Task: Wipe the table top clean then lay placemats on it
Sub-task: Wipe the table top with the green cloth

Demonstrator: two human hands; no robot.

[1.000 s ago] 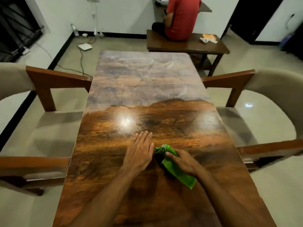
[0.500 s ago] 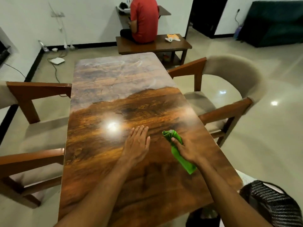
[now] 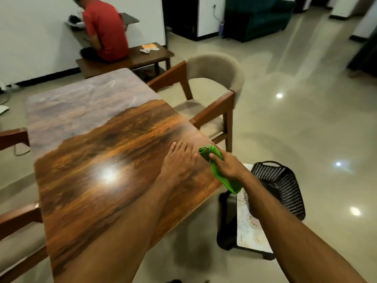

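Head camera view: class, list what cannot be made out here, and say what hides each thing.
Table: near end cut off by the bottom edge and covered by the left forearm.
Green cloth: middle hidden under the right hand gripping it.
Patterned surface by the black basket: partly behind the right forearm; placemats or not, unclear.
Items on the bench: too small, blurred.

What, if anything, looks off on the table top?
The far end of the table top looks greyish with faint pale streaks, unlike the glossy brown near half: possibly unwiped smears or just wall reflection. Nothing looks spilled or damaged.
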